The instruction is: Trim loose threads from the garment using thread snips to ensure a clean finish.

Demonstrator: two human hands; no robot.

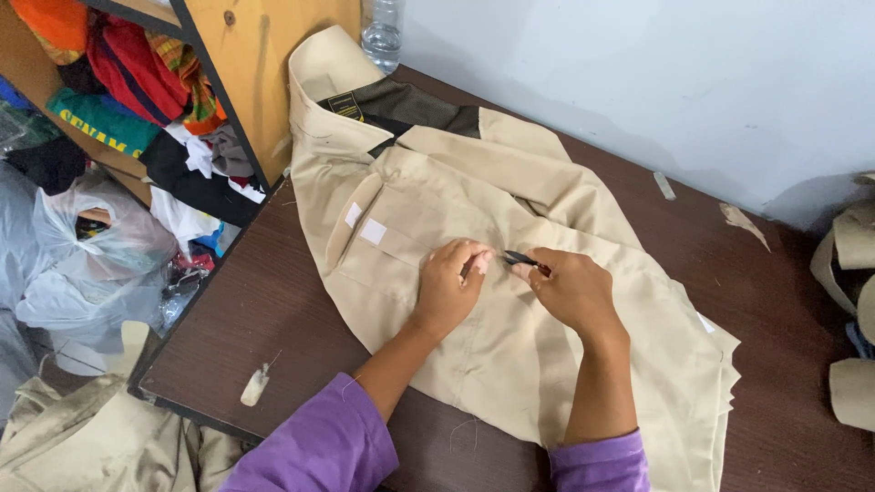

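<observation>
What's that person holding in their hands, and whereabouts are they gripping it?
The right hand pinches a small dark tool by its rear end. The left hand presses the beige garment, holding nothing.

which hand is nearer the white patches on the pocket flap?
Left. The left hand presses the beige garment just right of the white patches; the right hand, pinching a small dark tool, sits further right, beyond the left.

Dark brown wooden desk (273,310). Beige jacket (474,319) spread flat across middle, collar toward far edge. Clear bottle (381,35) at far edge by wall. Small white chalk piece (255,386) near left near edge. Beige scrap (743,221) toward far right.
</observation>
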